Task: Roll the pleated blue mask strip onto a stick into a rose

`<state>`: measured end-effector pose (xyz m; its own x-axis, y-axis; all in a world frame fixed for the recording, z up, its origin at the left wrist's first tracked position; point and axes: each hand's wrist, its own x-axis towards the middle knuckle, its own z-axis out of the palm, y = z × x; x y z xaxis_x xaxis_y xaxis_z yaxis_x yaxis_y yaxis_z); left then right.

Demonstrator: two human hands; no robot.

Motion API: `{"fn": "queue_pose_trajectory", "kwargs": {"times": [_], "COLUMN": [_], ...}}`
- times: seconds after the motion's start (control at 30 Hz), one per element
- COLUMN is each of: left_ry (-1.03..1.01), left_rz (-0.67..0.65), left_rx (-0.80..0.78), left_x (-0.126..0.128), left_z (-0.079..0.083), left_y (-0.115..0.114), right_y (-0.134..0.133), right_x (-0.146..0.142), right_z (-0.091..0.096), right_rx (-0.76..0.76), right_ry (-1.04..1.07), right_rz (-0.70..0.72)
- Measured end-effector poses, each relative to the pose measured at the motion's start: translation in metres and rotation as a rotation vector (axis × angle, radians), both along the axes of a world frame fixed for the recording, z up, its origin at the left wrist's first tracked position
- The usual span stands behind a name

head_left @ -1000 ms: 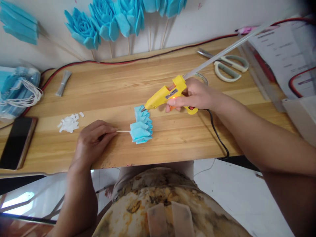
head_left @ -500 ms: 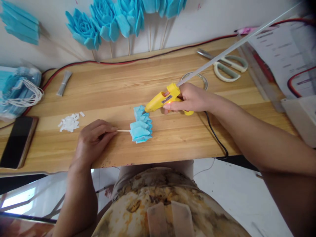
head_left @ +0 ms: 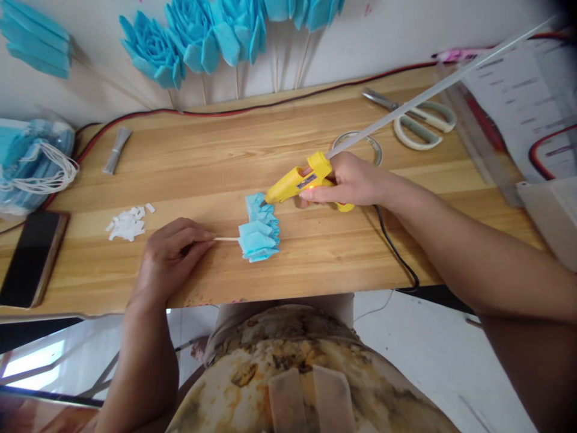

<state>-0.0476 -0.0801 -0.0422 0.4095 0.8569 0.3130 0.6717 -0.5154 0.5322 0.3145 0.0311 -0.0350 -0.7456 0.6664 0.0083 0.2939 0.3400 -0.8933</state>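
Low over the wooden table, my left hand [head_left: 178, 252] pinches a thin wooden stick [head_left: 226, 239]. At the stick's right end is a pleated light-blue flower [head_left: 258, 240], lying on its side, with a folded blue strip [head_left: 255, 207] reaching away from it. My right hand [head_left: 349, 180] is wrapped round a yellow hot glue gun [head_left: 297, 183], whose small light glows orange. The gun's nozzle tip is at the blue strip; whether glue is coming out I cannot tell. A long clear glue stick [head_left: 433, 93] juts from the back of the gun.
Scissors [head_left: 421, 123] and a tape roll [head_left: 372, 144] lie beyond my right hand. To the left are white scraps [head_left: 128, 224], a phone [head_left: 33, 258], a bundle of ties [head_left: 117, 150] and bagged blue masks [head_left: 38, 162]. Finished blue flowers [head_left: 153, 51] lean on the wall. A black cord [head_left: 396, 252] trails near the edge.
Almost nothing differs. The view has shifted very slightly; both hands, the glue gun and the flower keep the same arrangement.
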Motion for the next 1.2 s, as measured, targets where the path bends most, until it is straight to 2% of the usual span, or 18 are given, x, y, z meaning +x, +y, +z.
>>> {"fn": "queue_pose_trajectory", "kwargs": {"times": [0.7, 1.0, 1.2], "left_ry": [0.007, 0.013, 0.006], "left_rz": [0.01, 0.065, 0.052], "left_rx": [0.028, -0.057, -0.033], "left_x": [-0.0026, -0.0013, -0.0001], "left_z": [-0.0072, -0.0018, -0.0012], "left_y": [0.0017, 0.0001, 0.0001], "right_y": [0.0009, -0.0006, -0.0004], "right_x": [0.0002, -0.003, -0.0033], "right_z": [-0.0028, 0.0029, 0.0016], "right_rx": [-0.031, -0.019, -0.045], "right_ry": [-0.017, -0.031, -0.038], "right_rz": [0.004, -0.018, -0.041]}}
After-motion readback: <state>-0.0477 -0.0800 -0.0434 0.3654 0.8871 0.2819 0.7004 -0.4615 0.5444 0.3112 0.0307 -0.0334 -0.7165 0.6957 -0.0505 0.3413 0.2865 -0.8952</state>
